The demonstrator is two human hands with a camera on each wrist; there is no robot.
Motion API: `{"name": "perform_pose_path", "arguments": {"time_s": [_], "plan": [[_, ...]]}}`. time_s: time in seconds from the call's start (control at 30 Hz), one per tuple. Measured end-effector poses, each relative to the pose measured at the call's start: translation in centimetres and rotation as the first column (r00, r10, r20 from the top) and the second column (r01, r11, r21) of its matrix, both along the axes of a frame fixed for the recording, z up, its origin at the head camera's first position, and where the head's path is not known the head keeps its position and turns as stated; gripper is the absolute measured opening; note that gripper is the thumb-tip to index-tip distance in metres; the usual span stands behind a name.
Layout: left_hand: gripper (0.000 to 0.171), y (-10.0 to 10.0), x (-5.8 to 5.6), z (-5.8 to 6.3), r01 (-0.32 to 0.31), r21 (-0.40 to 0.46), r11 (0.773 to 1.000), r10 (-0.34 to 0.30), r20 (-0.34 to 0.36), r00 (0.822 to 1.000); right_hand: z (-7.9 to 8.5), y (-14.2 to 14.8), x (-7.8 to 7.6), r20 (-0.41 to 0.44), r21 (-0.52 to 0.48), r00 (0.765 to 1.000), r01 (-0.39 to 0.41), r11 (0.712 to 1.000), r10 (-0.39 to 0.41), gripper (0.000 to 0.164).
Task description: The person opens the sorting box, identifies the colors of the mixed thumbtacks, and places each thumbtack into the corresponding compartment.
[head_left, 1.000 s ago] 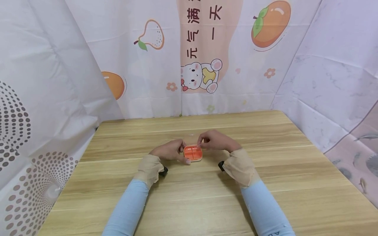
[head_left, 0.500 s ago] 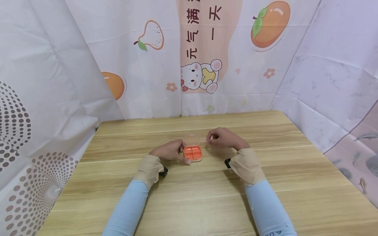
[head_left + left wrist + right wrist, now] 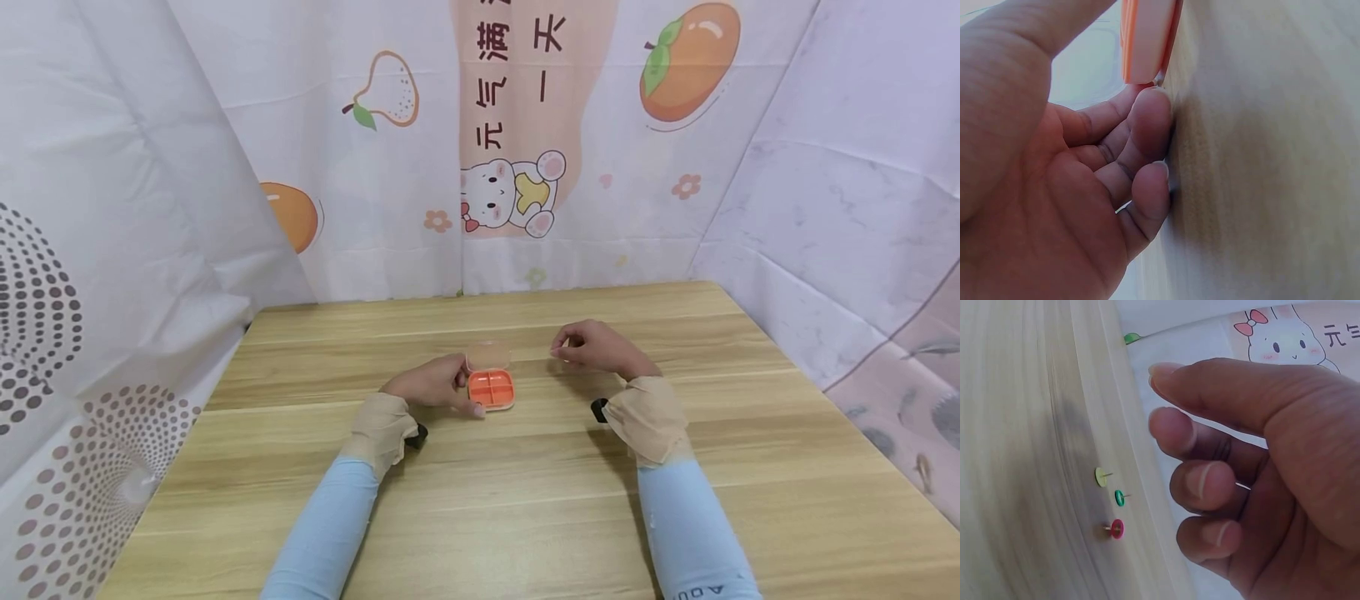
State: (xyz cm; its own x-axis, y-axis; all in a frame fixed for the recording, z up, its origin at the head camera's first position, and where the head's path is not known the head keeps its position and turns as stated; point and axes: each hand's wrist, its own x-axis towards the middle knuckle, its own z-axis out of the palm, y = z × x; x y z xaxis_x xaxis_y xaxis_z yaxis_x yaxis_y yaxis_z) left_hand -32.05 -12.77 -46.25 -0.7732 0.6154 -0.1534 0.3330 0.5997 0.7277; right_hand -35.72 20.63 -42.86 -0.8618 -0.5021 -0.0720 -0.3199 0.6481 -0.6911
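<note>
A small orange box (image 3: 491,389) with four compartments lies on the table, its clear lid (image 3: 487,356) tipped back on the far side. My left hand (image 3: 433,383) grips its left side, thumb near the front corner and fingers toward the back. In the left wrist view, the box's orange wall (image 3: 1150,40) shows above the curled fingers. To the right, my right hand (image 3: 596,346) hovers over the table with loosely curled fingers; nothing shows between them. In the right wrist view, a yellow thumbtack (image 3: 1103,477), a green thumbtack (image 3: 1120,498) and a pink thumbtack (image 3: 1117,529) lie near it.
The wooden table (image 3: 480,517) stretches around both hands. Along its back edge hangs a printed curtain (image 3: 375,192), with more white cloth (image 3: 832,208) on the right side. Dark wrist devices (image 3: 417,436) sit below the hands.
My right hand has let go of the box's lid area and moved right and slightly back. The clear lid now stands free of it. The left hand stays at the box.
</note>
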Motion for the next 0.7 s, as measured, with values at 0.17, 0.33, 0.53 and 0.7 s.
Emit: {"name": "perform_pose_path", "arguments": {"time_s": [0.17, 0.33, 0.53, 0.7], "plan": [[0.058, 0.0, -0.1, -0.1, -0.003, -0.015, 1.000, 0.003, -0.004, 1.000, 0.0, 0.5, 0.0, 0.004, 0.006, 1.000, 0.008, 1.000, -0.008, 0.017], [0.058, 0.0, -0.1, -0.2, -0.008, -0.017, 1.000, 0.008, -0.006, 1.000, -0.5, 1.4, -0.3, 0.014, 0.003, 1.000, 0.022, 1.000, -0.022, 0.018], [0.058, 0.0, -0.1, -0.3, -0.006, -0.011, 1.000, 0.006, -0.006, 1.000, -0.9, 2.5, -0.4, 0.012, 0.012, 0.999, 0.051, 0.999, -0.051, 0.015], [0.057, -0.1, -0.1, -0.2, -0.007, -0.002, 1.000, 0.007, -0.008, 1.000, -1.3, 3.1, -0.5, -0.043, 0.061, 0.998, 0.056, 0.997, -0.053, 0.010]]}}
